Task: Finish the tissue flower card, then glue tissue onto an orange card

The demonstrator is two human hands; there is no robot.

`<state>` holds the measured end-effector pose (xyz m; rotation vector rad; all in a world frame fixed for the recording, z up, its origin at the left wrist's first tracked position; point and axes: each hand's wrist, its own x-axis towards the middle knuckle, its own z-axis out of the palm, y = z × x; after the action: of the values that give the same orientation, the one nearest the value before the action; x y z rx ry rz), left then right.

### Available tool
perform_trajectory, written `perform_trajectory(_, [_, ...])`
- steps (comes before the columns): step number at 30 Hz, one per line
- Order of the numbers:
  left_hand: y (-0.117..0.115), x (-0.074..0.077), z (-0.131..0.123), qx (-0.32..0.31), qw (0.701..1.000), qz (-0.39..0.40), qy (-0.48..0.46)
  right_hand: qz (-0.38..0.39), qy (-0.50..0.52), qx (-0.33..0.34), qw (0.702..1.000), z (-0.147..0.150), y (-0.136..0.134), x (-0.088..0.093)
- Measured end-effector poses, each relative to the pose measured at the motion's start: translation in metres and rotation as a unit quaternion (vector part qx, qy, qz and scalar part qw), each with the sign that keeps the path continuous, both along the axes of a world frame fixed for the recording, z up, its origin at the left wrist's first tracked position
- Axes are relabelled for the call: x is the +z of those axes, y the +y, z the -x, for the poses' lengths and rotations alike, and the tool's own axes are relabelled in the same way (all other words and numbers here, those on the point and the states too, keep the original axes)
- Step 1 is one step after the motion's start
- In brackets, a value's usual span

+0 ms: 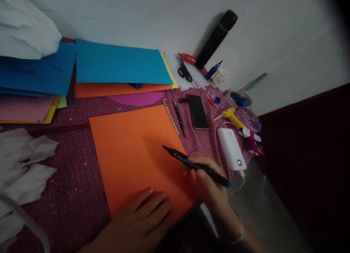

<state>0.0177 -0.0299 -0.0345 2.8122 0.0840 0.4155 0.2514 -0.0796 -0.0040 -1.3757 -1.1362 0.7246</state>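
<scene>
A large orange sheet of paper lies flat on the red checked cloth in front of me. My left hand rests palm down on the sheet's near edge, fingers stretched out flat. My right hand is closed around a black marker with a blue tip, held at a slant. The tip hovers at or just above the orange sheet near its right side; I cannot tell whether it touches.
Blue, orange and magenta paper sheets are stacked at the back. A phone, pens, scissors, a white power bank, a yellow glue gun and a black bottle lie to the right. Crumpled white paper sits left.
</scene>
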Motion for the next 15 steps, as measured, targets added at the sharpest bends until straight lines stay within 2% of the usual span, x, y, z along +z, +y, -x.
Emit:
perform_trajectory(2, [-0.001,-0.001,-0.001,0.003,1.0,0.015,0.004,0.021,-0.049,0.007,0.999,0.006,0.001,-0.001])
perform_trajectory(5, [-0.003,-0.004,-0.001,0.0,1.0,0.029,0.006,0.032,-0.086,-0.019,0.996,0.013,0.004,-0.005])
perform_trajectory(7, [-0.004,-0.005,-0.001,0.002,1.0,0.028,0.005,0.031,-0.101,-0.025,0.994,0.014,0.007,-0.007])
perform_trajectory(12, [-0.004,-0.006,-0.001,0.006,1.0,0.021,-0.008,0.052,-0.125,0.014,0.991,0.011,0.009,-0.009])
perform_trajectory(15, [-0.004,-0.006,-0.001,0.009,1.0,0.019,-0.013,0.058,-0.13,0.0,0.99,0.01,0.008,-0.01])
